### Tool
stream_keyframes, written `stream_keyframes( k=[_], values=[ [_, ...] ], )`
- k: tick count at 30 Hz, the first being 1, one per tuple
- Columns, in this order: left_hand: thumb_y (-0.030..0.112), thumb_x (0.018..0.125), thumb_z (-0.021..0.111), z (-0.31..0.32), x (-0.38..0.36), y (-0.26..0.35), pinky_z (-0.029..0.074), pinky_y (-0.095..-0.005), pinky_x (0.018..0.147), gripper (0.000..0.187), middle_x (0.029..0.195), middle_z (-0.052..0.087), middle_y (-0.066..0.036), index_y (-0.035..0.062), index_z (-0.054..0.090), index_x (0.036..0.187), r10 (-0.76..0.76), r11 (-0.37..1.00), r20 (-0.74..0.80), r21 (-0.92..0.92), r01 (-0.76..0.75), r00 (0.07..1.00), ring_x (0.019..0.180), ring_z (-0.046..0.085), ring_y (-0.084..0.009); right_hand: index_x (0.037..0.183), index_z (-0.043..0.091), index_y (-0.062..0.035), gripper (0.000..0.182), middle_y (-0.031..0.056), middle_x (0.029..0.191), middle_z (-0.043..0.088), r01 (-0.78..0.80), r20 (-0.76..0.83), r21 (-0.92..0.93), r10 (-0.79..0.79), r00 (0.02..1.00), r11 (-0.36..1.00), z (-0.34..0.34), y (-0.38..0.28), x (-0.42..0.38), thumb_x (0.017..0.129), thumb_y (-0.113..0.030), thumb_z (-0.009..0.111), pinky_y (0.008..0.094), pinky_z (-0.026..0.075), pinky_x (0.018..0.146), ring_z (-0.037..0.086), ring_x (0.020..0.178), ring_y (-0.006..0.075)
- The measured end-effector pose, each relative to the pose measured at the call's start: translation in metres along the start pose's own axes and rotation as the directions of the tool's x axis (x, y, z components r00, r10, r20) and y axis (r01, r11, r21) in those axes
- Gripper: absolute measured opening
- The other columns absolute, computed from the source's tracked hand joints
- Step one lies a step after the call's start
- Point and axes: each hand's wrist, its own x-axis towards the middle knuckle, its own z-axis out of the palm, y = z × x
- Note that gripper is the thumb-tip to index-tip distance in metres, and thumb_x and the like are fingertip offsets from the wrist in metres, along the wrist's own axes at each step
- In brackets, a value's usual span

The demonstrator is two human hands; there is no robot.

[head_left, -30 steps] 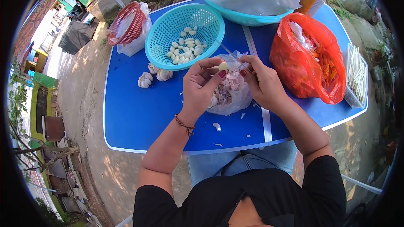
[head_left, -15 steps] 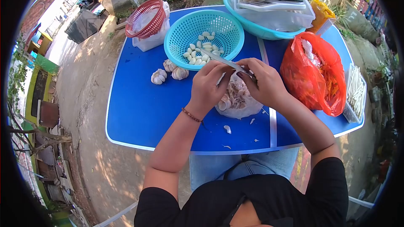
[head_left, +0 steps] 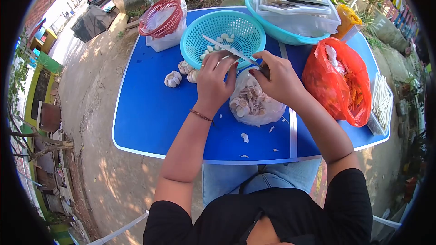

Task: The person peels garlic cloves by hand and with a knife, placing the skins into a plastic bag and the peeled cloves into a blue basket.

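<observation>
My right hand (head_left: pixel 280 76) is closed round the dark handle of a knife (head_left: pixel 232 51), whose blade points up and left over the basket. At the near rim of a turquoise basket (head_left: pixel 190 22) is my left hand (head_left: pixel 214 78), fingers curled together; whatever they hold is hidden. Peeled garlic cloves (head_left: pixel 224 38) lie inside the basket, partly covered by the hand and blade. Beside my left hand are unpeeled garlic bulbs (head_left: pixel 173 79), one partly hidden. Below my right hand sits a clear plastic bag (head_left: pixel 268 110) with garlic skins (head_left: pixel 254 100) in it.
A red basket (head_left: pixel 160 17) on a white container stands at the back left. Behind on the right are a blue basin (head_left: pixel 272 32) with plastic boxes and a red bag (head_left: pixel 318 75). A box of white sticks (head_left: pixel 382 102) is at the right edge. Skin scraps (head_left: pixel 245 138) lie in front.
My left hand has moved left, apart from my right hand, to the basket's near rim. The knife blade now reaches further over the basket. The view has shifted slightly.
</observation>
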Motion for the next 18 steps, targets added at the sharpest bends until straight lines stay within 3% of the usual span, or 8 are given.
stream_keyframes(
  k=[4, 5, 9, 18],
  values=[
    [0.0, 0.076, 0.064, -0.001, -0.002, 0.018, 0.051, -0.0333, 0.065, 0.021, 0.089, 0.064, -0.008, 0.0061, 0.064, 0.096, -0.045, 0.969, 0.168, -0.231, 0.084, 0.985, 0.079, 0.063, -0.0256, 0.092, 0.059, 0.0056, 0.022, 0.0229, 0.077, 0.063, -0.074, -0.036, 0.037, 0.075, 0.997, 0.997, -0.004, 0.016, -0.023, 0.078, -0.008, 0.069, 0.0384, 0.05, 0.061, 0.064, 0.067, 0.0347],
    [0.0, 0.076, 0.065, -0.004, -0.002, 0.021, 0.052, -0.0274, 0.056, 0.016, 0.087, 0.065, -0.01, 0.0033, 0.065, 0.091, -0.063, 0.955, 0.252, -0.265, 0.132, 0.966, 0.069, 0.064, -0.0212, 0.091, 0.059, 0.0059, 0.021, 0.0226, 0.076, 0.063, -0.097, -0.035, 0.03, 0.098, 0.995, 0.995, -0.006, 0.018, -0.028, 0.078, -0.008, 0.069, 0.0378, 0.05, 0.061, 0.064, 0.066, 0.034],
    [0.004, 0.074, 0.064, -0.008, -0.003, 0.027, 0.053, -0.0294, 0.062, 0.015, 0.082, 0.067, -0.008, 0.0056, 0.067, 0.089, -0.013, 0.943, 0.507, -0.281, 0.18, 0.862, 0.07, 0.066, -0.0219, 0.09, 0.059, 0.006, 0.021, 0.0223, 0.077, 0.063, -0.113, -0.056, 0.042, 0.116, 0.992, 0.993, -0.008, 0.026, -0.044, 0.076, -0.006, 0.069, 0.0365, 0.051, 0.062, 0.065, 0.066, 0.0329],
    [0.008, 0.079, 0.063, 0.001, -0.014, 0.02, 0.053, -0.0332, 0.071, 0.021, 0.092, 0.068, -0.008, 0.0082, 0.07, 0.098, -0.111, 0.976, 0.575, -0.091, 0.199, 0.81, 0.083, 0.066, -0.0247, 0.09, 0.06, 0.0003, 0.02, 0.0154, 0.082, 0.064, -0.186, -0.112, -0.01, 0.184, 0.976, 0.982, 0.0, 0.043, -0.057, 0.073, -0.005, 0.07, 0.0354, 0.051, 0.064, 0.066, 0.069, 0.0288]
  ],
)
